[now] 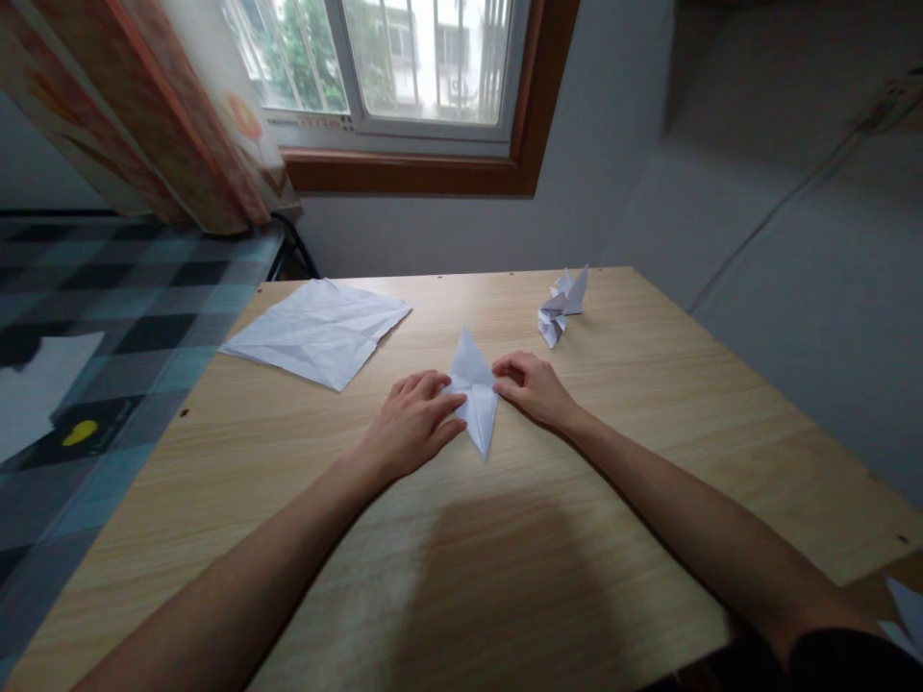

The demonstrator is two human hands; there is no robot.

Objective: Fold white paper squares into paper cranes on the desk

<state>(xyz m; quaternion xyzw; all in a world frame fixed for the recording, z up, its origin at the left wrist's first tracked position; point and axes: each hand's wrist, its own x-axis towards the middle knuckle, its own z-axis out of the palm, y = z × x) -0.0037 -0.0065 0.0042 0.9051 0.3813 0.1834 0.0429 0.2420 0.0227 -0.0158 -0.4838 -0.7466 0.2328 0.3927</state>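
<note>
A white sheet folded into a long diamond, a folded paper (476, 389), lies on the wooden table with one tip pointing away and one toward me. My left hand (416, 418) rests at its left side, with fingers and thumb on the paper's edge and part of its surface. At the right corner, my right hand (532, 386) pinches the edge between thumb and curled fingers. A crease runs across the middle of the diamond.
Back left on the table (346, 596) lies a creased white sheet (317, 332). A folded paper figure (561, 306) stands back right. A checkered bed (43, 288) with more paper (50, 389) adjoins the left edge. Behind are a window (433, 62) and curtain (165, 96).
</note>
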